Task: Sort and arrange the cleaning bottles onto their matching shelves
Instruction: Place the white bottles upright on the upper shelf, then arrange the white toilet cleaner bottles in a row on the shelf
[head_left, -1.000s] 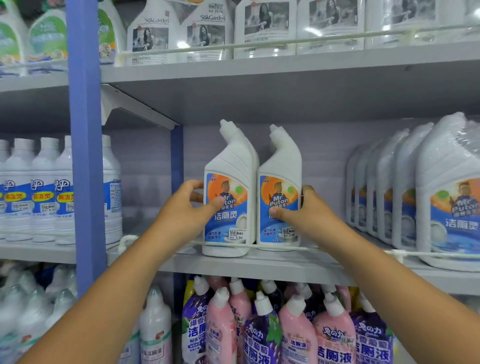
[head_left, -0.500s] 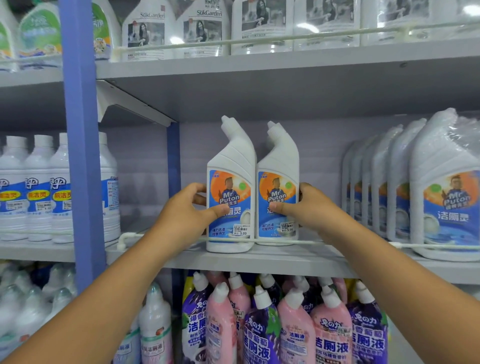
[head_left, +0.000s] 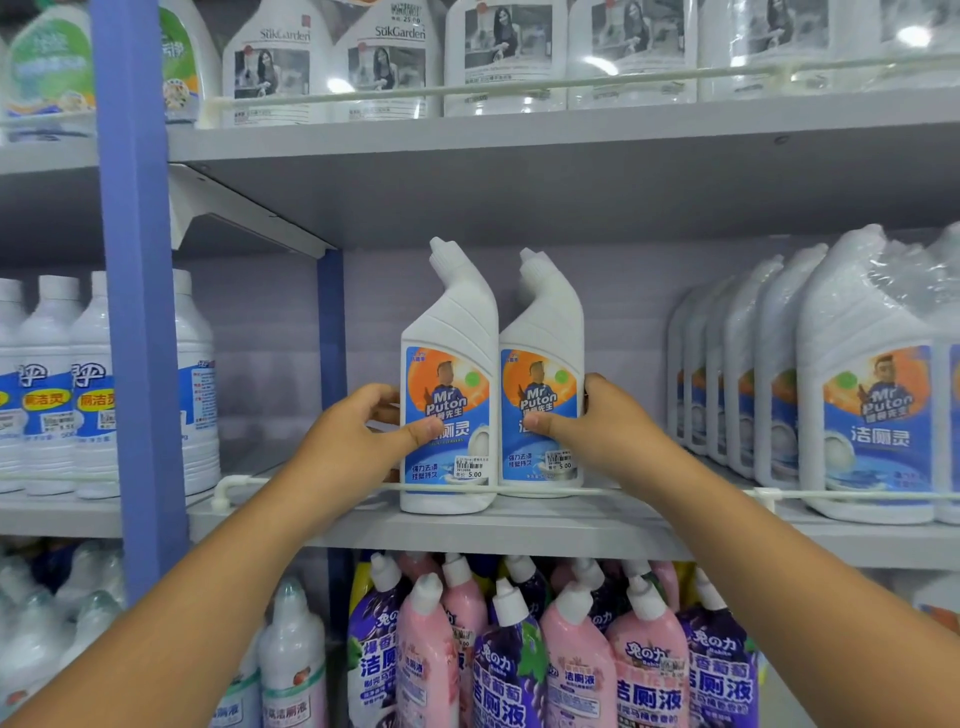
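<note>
- I see two white angled-neck toilet-cleaner bottles upright, side by side and touching, on the middle shelf (head_left: 519, 530), just behind its front rail (head_left: 675, 492).
- Left bottle (head_left: 449, 384) sits at the shelf's front edge; its base shows below the rail. Right bottle (head_left: 543, 379) stands slightly further back.
- My left hand (head_left: 358, 441) grips the left bottle from its left side: thumb across the front label, fingers curled round the back.
- My right hand (head_left: 602, 431) grips the right bottle from its right side: thumb on the label, fingers wrapped behind, tips hidden.
- Both labels face me; price stickers near the bottom read 5.00.
- Toward the right end of the same shelf: a row of shrink-wrapped jugs (head_left: 878, 389) with the same label, well apart from the pair.
- Past the blue upright post (head_left: 140, 312), the next bay's shelf carries round white bottles (head_left: 57, 384) with blue and yellow labels.
- Top shelf: clear bottles with photo labels (head_left: 384, 57) behind a rail.
- Lower shelf: pink and purple bottles (head_left: 576, 660) packed together, white caps up.
</note>
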